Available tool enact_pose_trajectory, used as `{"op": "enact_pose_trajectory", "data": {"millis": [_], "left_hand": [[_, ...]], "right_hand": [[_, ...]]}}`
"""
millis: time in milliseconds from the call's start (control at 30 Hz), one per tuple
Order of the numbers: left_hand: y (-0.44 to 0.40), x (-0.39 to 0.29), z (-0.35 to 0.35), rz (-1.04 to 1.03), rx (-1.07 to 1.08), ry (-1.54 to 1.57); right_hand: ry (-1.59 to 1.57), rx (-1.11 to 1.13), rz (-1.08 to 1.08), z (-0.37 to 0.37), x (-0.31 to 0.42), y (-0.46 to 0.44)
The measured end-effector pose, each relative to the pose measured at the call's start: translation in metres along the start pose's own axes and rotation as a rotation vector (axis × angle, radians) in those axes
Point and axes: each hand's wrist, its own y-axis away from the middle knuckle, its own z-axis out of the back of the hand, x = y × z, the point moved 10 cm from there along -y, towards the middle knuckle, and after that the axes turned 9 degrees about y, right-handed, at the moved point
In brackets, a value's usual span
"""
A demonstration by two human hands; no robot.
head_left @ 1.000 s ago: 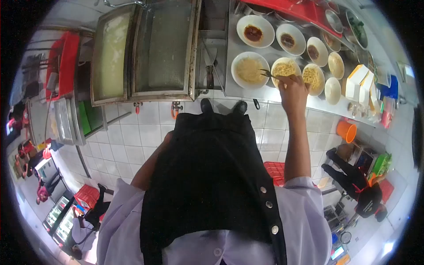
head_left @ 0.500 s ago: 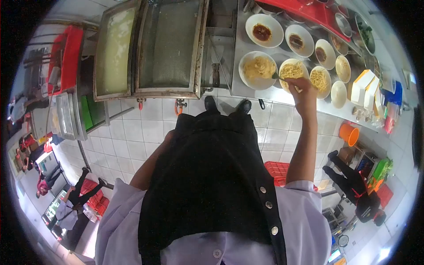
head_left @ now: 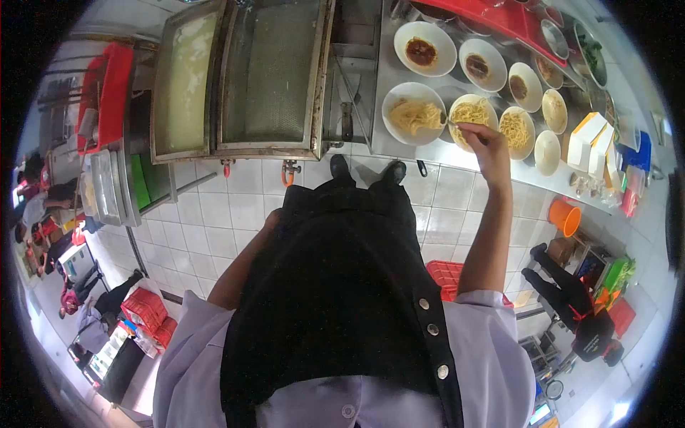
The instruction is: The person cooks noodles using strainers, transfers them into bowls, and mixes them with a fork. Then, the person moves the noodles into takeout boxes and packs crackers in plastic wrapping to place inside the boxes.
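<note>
My right hand [head_left: 486, 146] pinches a slim utensil [head_left: 452, 123], its tip at the right rim of a white bowl of noodles [head_left: 414, 120]. Its exact kind is too small to make out. Just beyond my fingers sits a second noodle bowl [head_left: 469, 113], with a third noodle bowl [head_left: 515, 134] to its right. Behind these, a bowl of dark red-brown sauce [head_left: 422, 52] and another sauced bowl [head_left: 477, 65] stand on the steel counter [head_left: 389, 147]. My left hand [head_left: 273, 219] hangs beside my black apron [head_left: 321, 285], its fingers hidden.
To the left are two rectangular vats, one with cloudy liquid [head_left: 187, 85] and one with a mesh bottom [head_left: 275, 78]. White cartons [head_left: 589, 143] stand on the counter's right. An orange bucket [head_left: 564, 217] and a red crate [head_left: 446, 278] are on the floor. Other people are at both sides.
The noodles in the left bowl now lie flatter and more stretched out toward the right. My right hand has shifted very slightly, still holding the utensil. A person at far left has moved.
</note>
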Motion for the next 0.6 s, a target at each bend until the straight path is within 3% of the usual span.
{"op": "enact_pose_trajectory", "data": {"millis": [133,233,300,400,433,600], "left_hand": [[0.012,-0.044,-0.002,-0.016,0.051,-0.068],[0.003,-0.032,0.001,0.047,0.009,0.038],[-0.001,-0.030,0.002,0.063,-0.008,0.081],[-0.004,-0.024,0.006,0.068,-0.047,0.158],[-0.004,-0.022,0.008,0.054,-0.072,0.205],[0.007,-0.027,-0.004,0.091,0.006,0.119]], "right_hand": [[0.466,-0.136,0.056,0.023,0.028,0.012],[0.743,-0.148,0.113,-0.017,0.026,-0.002],[0.732,-0.090,0.151,-0.053,0.026,-0.011],[0.107,0.026,-0.017,-0.056,-0.011,-0.022],[-0.124,-0.015,0.067,-0.049,-0.025,-0.022],[0.178,-0.151,0.170,0.027,0.062,0.012]]}}
